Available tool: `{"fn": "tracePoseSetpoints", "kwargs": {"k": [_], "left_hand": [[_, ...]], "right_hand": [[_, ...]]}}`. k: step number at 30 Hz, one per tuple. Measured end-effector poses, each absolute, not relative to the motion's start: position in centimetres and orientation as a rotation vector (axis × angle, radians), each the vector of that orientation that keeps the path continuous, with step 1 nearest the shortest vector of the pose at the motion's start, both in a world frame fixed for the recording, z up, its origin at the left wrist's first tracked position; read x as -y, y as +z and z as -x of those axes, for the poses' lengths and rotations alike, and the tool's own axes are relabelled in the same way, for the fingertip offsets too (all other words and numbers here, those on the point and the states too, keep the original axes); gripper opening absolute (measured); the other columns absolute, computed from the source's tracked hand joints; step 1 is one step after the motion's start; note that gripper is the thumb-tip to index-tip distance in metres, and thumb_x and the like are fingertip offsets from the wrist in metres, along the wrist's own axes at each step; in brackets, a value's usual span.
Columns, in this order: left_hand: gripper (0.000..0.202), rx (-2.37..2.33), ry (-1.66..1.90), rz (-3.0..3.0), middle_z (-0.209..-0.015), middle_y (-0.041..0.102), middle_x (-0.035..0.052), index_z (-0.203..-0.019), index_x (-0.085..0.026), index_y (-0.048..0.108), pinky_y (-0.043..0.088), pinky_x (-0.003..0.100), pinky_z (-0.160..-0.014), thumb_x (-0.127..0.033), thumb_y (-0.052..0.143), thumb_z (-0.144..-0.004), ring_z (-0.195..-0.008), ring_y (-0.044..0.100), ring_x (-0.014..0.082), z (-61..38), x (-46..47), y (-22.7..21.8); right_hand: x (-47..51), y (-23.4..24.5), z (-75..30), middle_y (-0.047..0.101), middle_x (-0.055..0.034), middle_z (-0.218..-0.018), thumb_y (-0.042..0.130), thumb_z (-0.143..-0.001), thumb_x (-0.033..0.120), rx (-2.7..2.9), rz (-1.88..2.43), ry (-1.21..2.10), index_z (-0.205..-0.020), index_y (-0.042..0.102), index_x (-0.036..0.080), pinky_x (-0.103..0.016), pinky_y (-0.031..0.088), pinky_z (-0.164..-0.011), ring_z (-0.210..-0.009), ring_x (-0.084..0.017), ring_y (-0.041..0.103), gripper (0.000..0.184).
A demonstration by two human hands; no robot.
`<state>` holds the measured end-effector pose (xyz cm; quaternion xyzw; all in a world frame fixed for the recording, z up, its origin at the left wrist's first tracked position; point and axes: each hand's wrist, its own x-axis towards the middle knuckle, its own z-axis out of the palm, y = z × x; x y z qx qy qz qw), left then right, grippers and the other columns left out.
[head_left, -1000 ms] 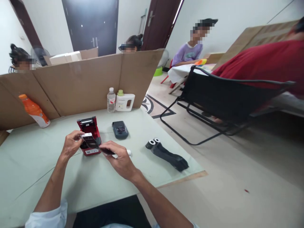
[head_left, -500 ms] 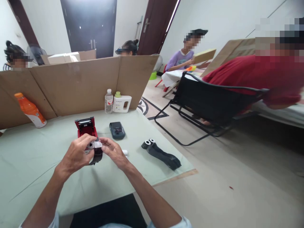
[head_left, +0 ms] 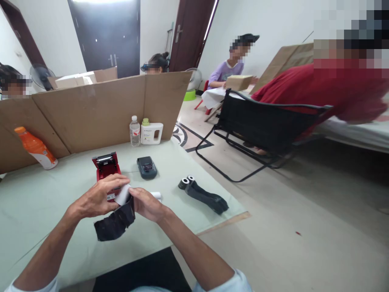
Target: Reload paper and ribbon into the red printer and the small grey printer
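My left hand (head_left: 96, 198) curls its thumb and fingers around a small white roll (head_left: 123, 195), tilted between my hands. My right hand (head_left: 149, 205) grips the roll's right end and the edge of a black film strip (head_left: 113, 225). The strip hangs toward me, wrinkled and partly unrolled. Just behind my left hand stands a small red printer-like device (head_left: 107, 171) with its lid up; my fingers hide its front. Partly behind my right hand lies another white roll (head_left: 157, 195).
A dark handheld device (head_left: 147, 167) and a black strip on two white-cored rolls (head_left: 208, 198) lie on the table. An orange bottle (head_left: 36, 148), water bottle (head_left: 135, 132) and white jug (head_left: 151, 133) stand along the cardboard wall (head_left: 91, 109). Right: a black folding chair (head_left: 267, 117) and people.
The black film strip has come further out and now hangs below my hands. The white roll has turned, so its end hole no longer shows. The view has shifted slightly.
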<state>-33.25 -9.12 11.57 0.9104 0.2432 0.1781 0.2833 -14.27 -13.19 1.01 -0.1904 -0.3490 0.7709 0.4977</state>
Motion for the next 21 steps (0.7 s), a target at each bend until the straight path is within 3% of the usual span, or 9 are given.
{"fn": "tracePoseSetpoints", "kwargs": {"k": [5, 8, 12, 16, 21], "left_hand": [[0.053, -0.725, 0.561, -2.406, -0.120, 0.071, 0.0103, -0.122, -0.020, 0.070, 0.063, 0.031, -0.083, -0.008, 0.072, -0.070, -0.109, 0.069, 0.0241, 33.3, 9.0, 12.1], [0.053, -0.768, 0.629, -2.468, -0.120, 0.070, 0.0106, -0.123, -0.020, 0.071, 0.062, 0.032, -0.084, -0.008, 0.070, -0.071, -0.107, 0.069, 0.0239, 33.3, 9.0, 12.2], [0.060, -0.743, 0.720, -2.321, -0.127, 0.068, 0.0122, -0.131, -0.021, 0.069, 0.062, 0.034, -0.088, -0.011, 0.074, -0.071, -0.110, 0.069, 0.0253, 33.7, 8.7, 11.0], [0.071, -0.721, 0.789, -2.081, -0.141, 0.061, 0.0149, -0.142, -0.023, 0.063, 0.063, 0.032, -0.082, -0.017, 0.079, -0.074, -0.117, 0.068, 0.0290, 34.1, 8.2, 9.5], [0.060, -0.664, 0.648, -2.433, -0.130, 0.067, 0.0127, -0.136, -0.022, 0.067, 0.061, 0.037, -0.095, -0.012, 0.075, -0.077, -0.114, 0.068, 0.0264, 33.6, 8.6, 12.6]], "right_hand": [[12.5, 2.6, 13.4, 0.076, -0.0065, -0.094, 0.089, -0.079, 0.049, 0.979, 0.453, 1.953, -0.106, 0.075, 0.015, -0.032, 0.059, -0.077, -0.085, -0.019, 0.071, 0.046], [12.1, 3.1, 13.2, 0.076, -0.0060, -0.096, 0.090, -0.077, 0.045, 1.010, 0.480, 1.934, -0.108, 0.075, 0.016, -0.033, 0.062, -0.077, -0.087, -0.019, 0.072, 0.045], [11.6, 3.1, 14.1, 0.074, -0.0050, -0.087, 0.091, -0.076, 0.052, 0.963, 0.468, 1.906, -0.105, 0.074, 0.014, -0.027, 0.060, -0.064, -0.077, -0.017, 0.070, 0.050], [11.2, 2.9, 14.7, 0.071, -0.0038, -0.077, 0.092, -0.073, 0.060, 0.924, 0.405, 1.910, -0.097, 0.073, 0.013, -0.025, 0.057, -0.058, -0.067, -0.015, 0.066, 0.056], [10.5, 3.8, 14.1, 0.073, -0.0042, -0.079, 0.094, -0.070, 0.059, 1.051, 0.472, 1.865, -0.094, 0.074, 0.013, -0.024, 0.053, -0.057, -0.067, -0.014, 0.066, 0.055]]}}
